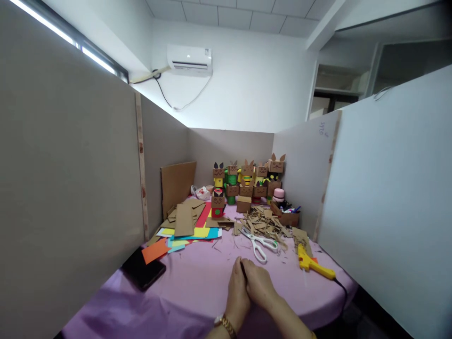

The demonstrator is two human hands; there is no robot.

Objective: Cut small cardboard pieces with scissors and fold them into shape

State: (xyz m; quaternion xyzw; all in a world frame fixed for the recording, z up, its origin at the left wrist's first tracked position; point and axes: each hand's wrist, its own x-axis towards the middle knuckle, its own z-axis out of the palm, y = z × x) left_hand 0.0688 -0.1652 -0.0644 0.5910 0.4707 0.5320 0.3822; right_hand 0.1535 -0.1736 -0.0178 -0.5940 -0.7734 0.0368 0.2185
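Observation:
My left hand (238,291), with a gold watch (225,325) on the wrist, presses against my right hand (259,283) above the front middle of the table. Both hands have their fingers closed together. A dark sliver shows between them, too small and covered to name. Just beyond the hands lie white-handled scissors (259,242), blades spread, pointing to the back left. To the right, a yellow glue gun (314,264) rests partly on a piece of cardboard (302,238).
Cardboard scraps (266,220) are heaped behind the scissors. Several box-headed cardboard animal figures (218,202) stand at the back. Colored paper (194,233) and cardboard sheets (184,220) lie left, near a black tablet-like slab (144,270). An open cardboard box (290,219) holds tools. Grey partitions (384,202) flank the purple-covered table (190,292).

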